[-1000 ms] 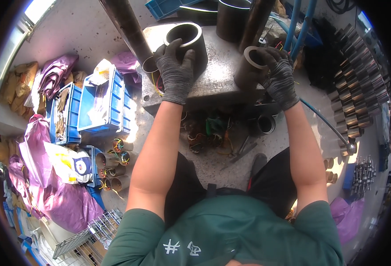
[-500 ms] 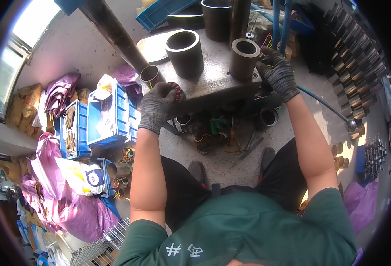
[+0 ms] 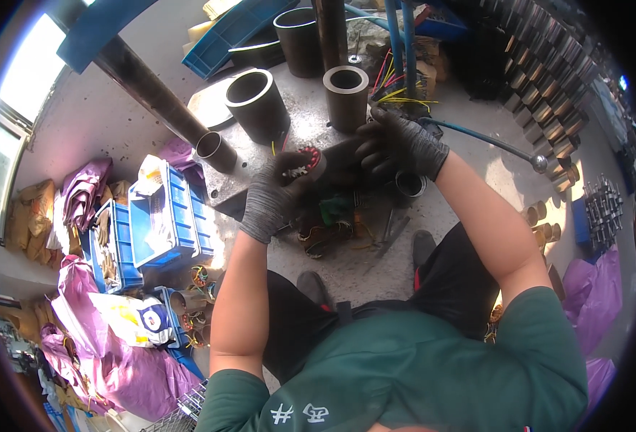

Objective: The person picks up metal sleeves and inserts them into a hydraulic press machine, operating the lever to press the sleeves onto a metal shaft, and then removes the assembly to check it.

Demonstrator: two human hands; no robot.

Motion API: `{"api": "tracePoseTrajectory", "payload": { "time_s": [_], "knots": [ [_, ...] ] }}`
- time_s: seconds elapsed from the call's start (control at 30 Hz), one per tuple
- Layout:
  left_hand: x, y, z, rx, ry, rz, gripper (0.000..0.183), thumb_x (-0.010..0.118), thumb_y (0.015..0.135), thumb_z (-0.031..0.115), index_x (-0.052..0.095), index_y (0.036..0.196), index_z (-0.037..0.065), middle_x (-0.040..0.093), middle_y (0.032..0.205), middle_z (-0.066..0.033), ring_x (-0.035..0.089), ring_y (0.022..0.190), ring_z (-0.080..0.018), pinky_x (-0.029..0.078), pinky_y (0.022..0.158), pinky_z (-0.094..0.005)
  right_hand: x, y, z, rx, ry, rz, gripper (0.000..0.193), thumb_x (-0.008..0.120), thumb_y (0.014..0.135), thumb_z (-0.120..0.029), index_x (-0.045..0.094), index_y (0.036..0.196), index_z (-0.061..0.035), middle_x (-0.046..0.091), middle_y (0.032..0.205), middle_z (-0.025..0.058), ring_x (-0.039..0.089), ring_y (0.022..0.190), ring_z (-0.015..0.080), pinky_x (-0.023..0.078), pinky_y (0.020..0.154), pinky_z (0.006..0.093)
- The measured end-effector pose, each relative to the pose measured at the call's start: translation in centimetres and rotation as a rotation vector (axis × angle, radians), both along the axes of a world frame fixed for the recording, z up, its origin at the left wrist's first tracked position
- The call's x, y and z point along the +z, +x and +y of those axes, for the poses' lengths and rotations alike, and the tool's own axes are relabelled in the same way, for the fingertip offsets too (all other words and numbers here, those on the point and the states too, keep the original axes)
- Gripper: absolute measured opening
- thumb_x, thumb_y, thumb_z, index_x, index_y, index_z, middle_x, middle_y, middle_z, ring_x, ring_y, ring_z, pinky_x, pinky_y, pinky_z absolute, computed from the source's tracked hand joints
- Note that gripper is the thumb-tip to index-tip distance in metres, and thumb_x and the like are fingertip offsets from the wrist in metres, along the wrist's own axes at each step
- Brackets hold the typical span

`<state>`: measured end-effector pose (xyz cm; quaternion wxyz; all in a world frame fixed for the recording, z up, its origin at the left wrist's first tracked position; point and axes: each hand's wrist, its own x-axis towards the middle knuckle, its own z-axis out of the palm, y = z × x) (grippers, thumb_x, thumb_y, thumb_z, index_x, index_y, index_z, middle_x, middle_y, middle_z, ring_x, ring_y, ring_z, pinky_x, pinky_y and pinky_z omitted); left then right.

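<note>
Well off to the left of the left hand, a bright window opens beside a pale, spotted wall. Grey, flecked floor shows below both hands, with a sunlit patch to the right of the right hand.

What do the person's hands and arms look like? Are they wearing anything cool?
The left hand and right hand wear snug, streaky grey gloves that look knitted, with stretchy-looking cuffs at the wrists. The right one looks almost black toward the fingers. The forearms are bare, up to short, dark green sleeves.
</note>
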<state>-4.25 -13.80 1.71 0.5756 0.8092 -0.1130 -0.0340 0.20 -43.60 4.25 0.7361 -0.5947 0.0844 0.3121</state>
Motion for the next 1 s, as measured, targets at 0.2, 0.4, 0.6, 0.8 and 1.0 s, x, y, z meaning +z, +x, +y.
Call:
{"api": "tracePoseTrajectory", "payload": {
  "time_s": [0.2,0.4,0.6,0.8,1.0],
  "knots": [
    [2.0,-3.8,-6.2,-0.210,0.247,-0.363,0.034,0.076,0.088,0.009,0.067,0.121,0.011,0.074,0.109,-0.0124,0.073,0.095,-0.0260,0.058,0.083,-0.0351,-1.0,-2.6,-1.8,0.132,-0.200,-0.049,0.051,0.057,0.100,-0.053,0.065,0.118,-0.0062,0.068,0.083,0.0071,0.065,0.064,0.0178,0.055,0.059,0.0297],
    [-0.7,-3.8,-7.3,-0.549,0.356,-0.430,0.052,0.078,0.076,0.005,0.065,0.125,0.011,0.069,0.118,-0.0155,0.067,0.104,-0.0383,0.056,0.086,-0.0435,-1.8,-4.8,-1.6,0.363,-0.512,-0.388,0.052,0.075,0.083,-0.026,0.065,0.129,-0.0026,0.074,0.106,0.0124,0.069,0.094,0.0175,0.057,0.084,0.0332],
    [-2.3,-3.4,-7.0,-0.581,0.473,-0.360,0.044,0.077,0.076,0.009,0.068,0.120,0.009,0.068,0.117,-0.0170,0.064,0.108,-0.0397,0.053,0.093,-0.0457,-5.1,-3.3,-9.3,0.766,-1.296,-0.531,0.042,0.077,0.076,-0.036,0.077,0.103,-0.0050,0.076,0.096,0.0160,0.073,0.088,0.0257,0.056,0.077,0.0379],
    [-4.0,-1.6,-7.0,-0.635,0.533,-0.222,0.041,0.074,0.081,0.005,0.068,0.121,0.008,0.068,0.117,-0.0156,0.067,0.108,-0.0355,0.055,0.092,-0.0409,-7.9,-12.3,-30.1,0.280,-1.565,-0.335,0.038,0.080,0.072,-0.025,0.074,0.105,-0.0073,0.077,0.096,0.0122,0.074,0.085,0.0280,0.058,0.073,0.0396],
    [-3.3,-3.5,-5.6,-0.610,0.503,-0.123,0.040,0.072,0.083,0.000,0.068,0.122,0.007,0.068,0.119,-0.0137,0.068,0.108,-0.0298,0.055,0.092,-0.0374,-16.8,-30.7,-34.8,-0.359,-1.308,-0.050,0.034,0.071,0.078,-0.022,0.074,0.106,-0.0015,0.073,0.100,0.0235,0.073,0.091,0.0296,0.058,0.077,0.0399]
  ]
}}
